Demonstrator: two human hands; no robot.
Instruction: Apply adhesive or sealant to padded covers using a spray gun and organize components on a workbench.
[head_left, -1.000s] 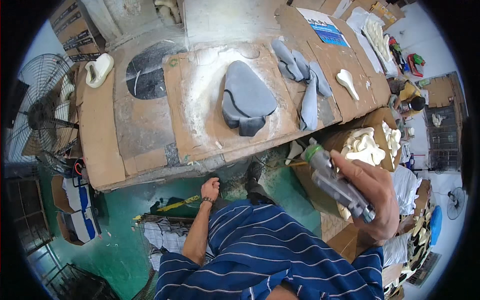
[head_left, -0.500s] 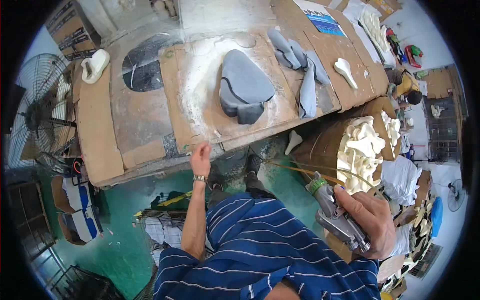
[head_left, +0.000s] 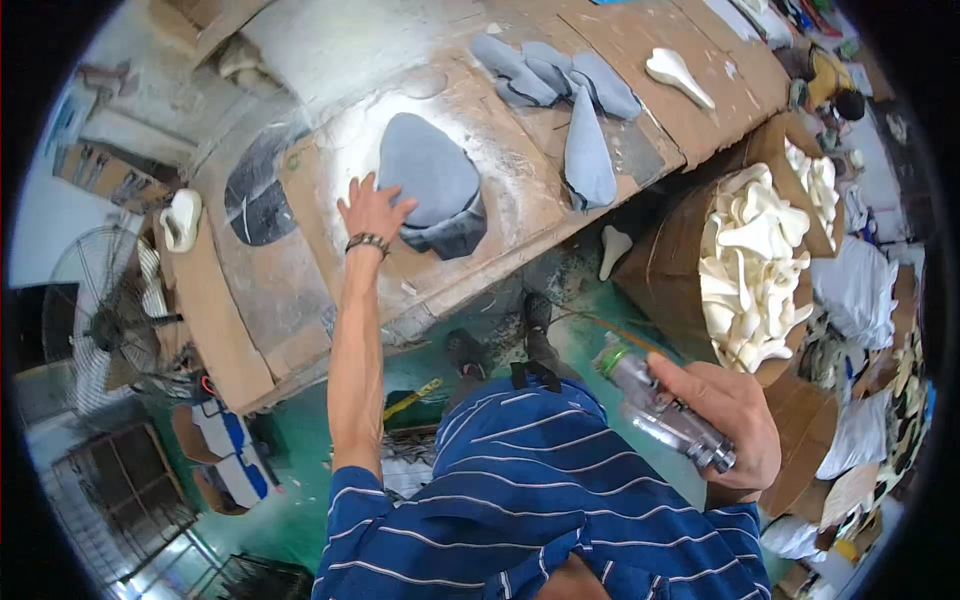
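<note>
Left hand (head_left: 372,208) spread on one grey stack (head_left: 432,180); right hand's (head_left: 728,420) grip clasps one bottle (head_left: 660,412).

The person wore a short-sleeved, dark blue knit shirt (head_left: 560,490) crossed by thin white horizontal stripes; the sleeve ended above the elbow, leaving both forearms bare. A dark beaded bracelet (head_left: 367,241) circled the wrist of the left hand (head_left: 372,208). The right hand (head_left: 730,420) carried no ring, watch or glove. Below the shirt hem, dark shoes (head_left: 540,330) showed against the green floor (head_left: 310,440); trousers could not be made out.
</note>
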